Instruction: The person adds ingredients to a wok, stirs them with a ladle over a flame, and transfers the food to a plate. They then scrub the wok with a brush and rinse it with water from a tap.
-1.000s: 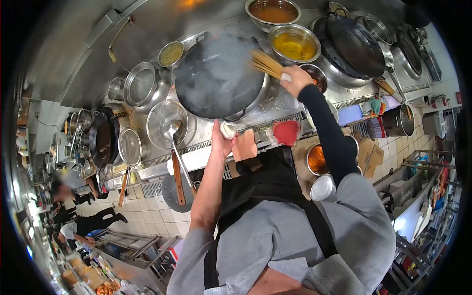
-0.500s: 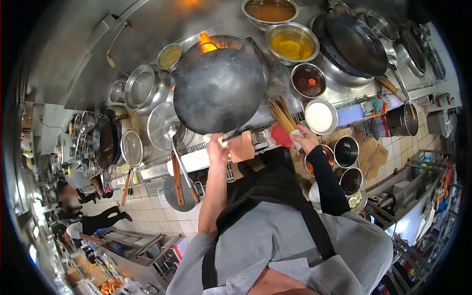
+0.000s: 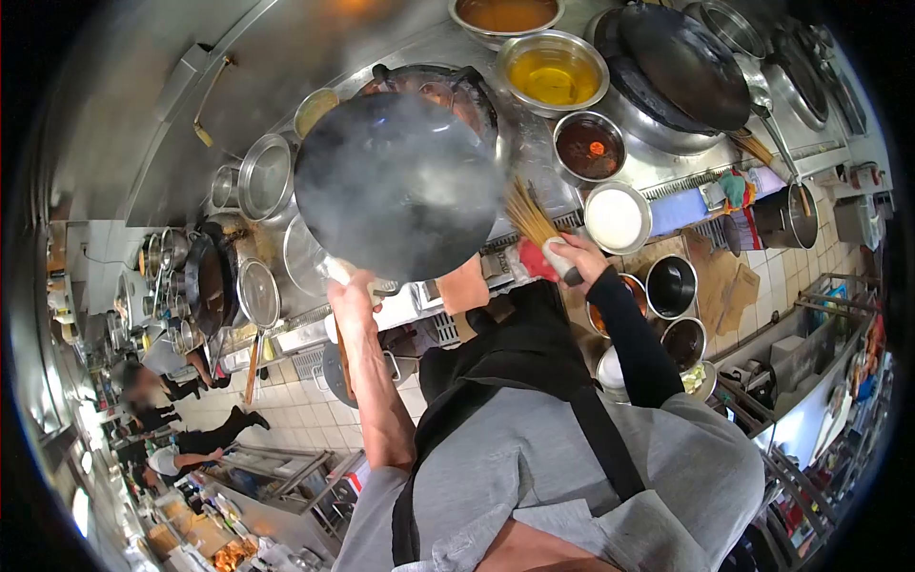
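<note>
My left hand (image 3: 355, 294) is closed around the near edge of a dark, steaming wok (image 3: 400, 191), with a pale cloth partly visible in the grip. The wok is lifted in front of the burner (image 3: 438, 84), whose far rim shows behind it. To the right, my right hand (image 3: 579, 259) grips a bamboo brush (image 3: 536, 219) by its white-wrapped end, bristles pointing toward the wok's right edge. A bowl of white contents (image 3: 617, 218) sits just right of the brush.
Beyond the brush stand a bowl of dark liquid (image 3: 589, 147) and a bowl of yellow oil (image 3: 554, 76). Another wok (image 3: 681, 67) is at the back right. Strainers (image 3: 265, 177) stand left. Two people (image 3: 191, 459) are at the far lower left.
My left hand and the wok have moved left and nearer, uncovering more of the burner. The flame no longer shows. My right hand and the brush have shifted slightly left.
</note>
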### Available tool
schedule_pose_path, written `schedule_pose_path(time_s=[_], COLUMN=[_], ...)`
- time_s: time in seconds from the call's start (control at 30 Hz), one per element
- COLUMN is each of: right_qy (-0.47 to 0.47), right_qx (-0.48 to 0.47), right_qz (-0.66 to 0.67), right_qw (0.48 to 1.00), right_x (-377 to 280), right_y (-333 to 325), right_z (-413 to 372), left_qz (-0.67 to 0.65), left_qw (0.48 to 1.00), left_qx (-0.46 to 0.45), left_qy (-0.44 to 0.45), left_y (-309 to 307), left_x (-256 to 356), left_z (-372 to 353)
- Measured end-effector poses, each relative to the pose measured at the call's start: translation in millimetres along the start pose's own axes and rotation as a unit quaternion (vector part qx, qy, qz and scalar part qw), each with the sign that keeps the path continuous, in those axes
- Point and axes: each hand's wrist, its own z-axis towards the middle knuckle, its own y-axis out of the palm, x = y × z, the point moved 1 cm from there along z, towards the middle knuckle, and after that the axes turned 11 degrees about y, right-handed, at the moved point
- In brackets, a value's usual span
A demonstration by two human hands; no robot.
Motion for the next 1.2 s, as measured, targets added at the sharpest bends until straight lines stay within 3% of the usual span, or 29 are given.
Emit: schedule_pose_path(time_s=[0.07, 0.17, 0.27, 0.33, 0.37, 0.5, 0.6, 0.63, 0.7, 0.77, 0.8, 0.83, 0.87, 0.93, 0.97, 1.03, 1.07, 1.13, 1.17, 1.2], right_qy=[0.019, 0.059, 0.075, 0.061, 0.062, 0.065, 0.075, 0.058, 0.023, 0.020, -0.051, -0.072, -0.091, -0.181, -0.109, -0.084, -0.071, -0.147, -0.166, -0.185], right_qx=[-0.057, -0.135, -0.078, -0.043, -0.039, -0.047, -0.062, -0.060, -0.058, 0.040, 0.015, 0.102, 0.187, 0.344, 0.324, 0.322, 0.321, 0.290, 0.279, 0.268], right_qz=[0.055, 0.252, 0.377, 0.388, 0.394, 0.342, 0.302, 0.271, 0.206, 0.129, 0.072, -0.074, -0.218, -0.486, -0.529, -0.596, -0.629, -0.686, -0.663, -0.639], right_qw=[0.997, 0.957, 0.920, 0.919, 0.916, 0.936, 0.948, 0.959, 0.976, 0.991, 0.996, 0.989, 0.954, 0.783, 0.777, 0.731, 0.705, 0.651, 0.675, 0.697], right_x=[0, 19, 3, -5, -8, -4, 11, 15, 19, 16, 34, 29, 25, 42, 30, 40, 49, 49, 38, 34], right_y=[15, 35, 80, 108, 119, 142, 131, 124, 103, 81, 54, 42, 33, 11, 18, 6, -4, 13, 44, 71], right_z=[9, 58, 81, 97, 102, 113, 115, 108, 84, 55, 71, 63, 54, 71, 58, 75, 88, 92, 75, 65], left_qz=[0.052, 0.107, 0.186, 0.199, 0.192, 0.208, 0.199, 0.190, 0.097, 0.025, 0.013, 0.001, -0.011, -0.072, -0.103, -0.149, -0.198, -0.238, -0.237, -0.240], left_qw=[0.997, 0.984, 0.963, 0.945, 0.957, 0.941, 0.949, 0.948, 0.978, 0.991, 0.998, 0.999, 0.998, 0.993, 0.989, 0.978, 0.969, 0.959, 0.956, 0.959], left_qx=[-0.001, 0.001, 0.021, 0.024, 0.004, 0.044, 0.048, 0.060, 0.048, 0.046, 0.041, 0.049, 0.058, 0.000, -0.011, 0.033, -0.001, 0.011, 0.004, -0.017], left_qy=[0.055, 0.143, 0.196, 0.259, 0.218, 0.264, 0.239, 0.250, 0.178, 0.121, 0.051, 0.011, -0.030, -0.096, -0.109, -0.141, -0.145, -0.151, -0.173, -0.152], left_y=[10, 20, 38, 45, 48, 57, 45, 39, 21, 0, -8, -13, -18, -24, -20, 6, 16, 48, 60, 68], left_x=[21, 27, 49, 51, 60, 55, 44, 33, 17, -15, -22, -31, -43, -79, -105, -133, -145, -138, -123, -151], left_z=[-7, -8, -31, -47, -63, -88, -86, -76, -55, -24, -12, -1, 9, 32, 43, 49, 51, 46, 42, 54])
